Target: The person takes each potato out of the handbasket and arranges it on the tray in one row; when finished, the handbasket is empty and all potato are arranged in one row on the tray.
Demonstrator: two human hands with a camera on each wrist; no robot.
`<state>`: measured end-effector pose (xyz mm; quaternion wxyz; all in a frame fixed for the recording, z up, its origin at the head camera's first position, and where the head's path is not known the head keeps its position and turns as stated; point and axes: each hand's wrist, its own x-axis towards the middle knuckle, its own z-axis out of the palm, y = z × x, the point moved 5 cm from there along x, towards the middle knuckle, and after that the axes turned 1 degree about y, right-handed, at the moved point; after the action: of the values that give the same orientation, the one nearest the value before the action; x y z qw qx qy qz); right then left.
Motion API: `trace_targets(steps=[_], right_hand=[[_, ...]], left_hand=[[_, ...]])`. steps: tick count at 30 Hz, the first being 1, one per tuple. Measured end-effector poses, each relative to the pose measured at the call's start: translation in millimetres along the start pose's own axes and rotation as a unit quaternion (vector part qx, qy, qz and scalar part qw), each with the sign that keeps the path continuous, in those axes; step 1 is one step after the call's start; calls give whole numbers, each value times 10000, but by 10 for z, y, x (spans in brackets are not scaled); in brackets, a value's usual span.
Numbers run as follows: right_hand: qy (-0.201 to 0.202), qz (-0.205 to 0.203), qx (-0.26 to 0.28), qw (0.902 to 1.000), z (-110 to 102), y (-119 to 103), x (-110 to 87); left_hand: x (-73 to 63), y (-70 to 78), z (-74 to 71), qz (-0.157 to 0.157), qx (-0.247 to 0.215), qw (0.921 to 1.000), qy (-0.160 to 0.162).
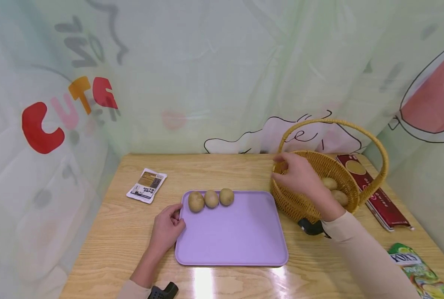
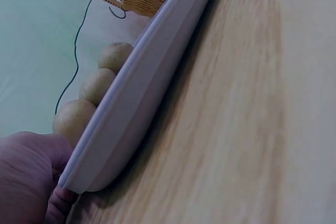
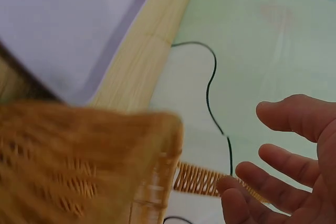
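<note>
My left hand [image 1: 167, 229] pinches the left edge of a lilac tray [image 1: 233, 234], thumb above the rim and fingers below it in the left wrist view. Three potatoes [image 1: 211, 199] sit in a row along the tray's far left side. Over the near-left rim of a wicker basket [image 1: 294, 209] is my right hand [image 1: 298, 174], holding nothing. Its fingers [image 3: 281, 184] are spread and slightly bent, apart from the thumb, beside the basket's handle [image 3: 197, 179]. Inside the basket lie two visible potatoes [image 1: 339, 197]; my right hand and forearm hide part of its inside.
A small white-and-brown packet [image 1: 147, 185] lies left of the tray. Right of the basket is a long dark red packet [image 1: 384, 203], with a green Fox's bag [image 1: 418, 270] nearer the front. A printed curtain [image 1: 207, 83] hangs behind the wooden table [image 1: 110, 232].
</note>
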<state>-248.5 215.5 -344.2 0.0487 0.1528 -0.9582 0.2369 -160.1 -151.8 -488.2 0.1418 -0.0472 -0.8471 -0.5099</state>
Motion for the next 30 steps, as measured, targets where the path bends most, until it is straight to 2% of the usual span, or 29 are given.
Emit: trace_targets(steps=[16,22,30], right_hand=[[-181,674,-152,9974,-280,572,-24],[-365,849,-278,9953,-359,758,-8],[-761,1052,-444,9905,-341,1076,-7]], left_hand=[[-8,-14,10,74,68,9999,38],[-5,-15,-2,60,63,10000,38],[1,0,-12,26,42,10000,18]])
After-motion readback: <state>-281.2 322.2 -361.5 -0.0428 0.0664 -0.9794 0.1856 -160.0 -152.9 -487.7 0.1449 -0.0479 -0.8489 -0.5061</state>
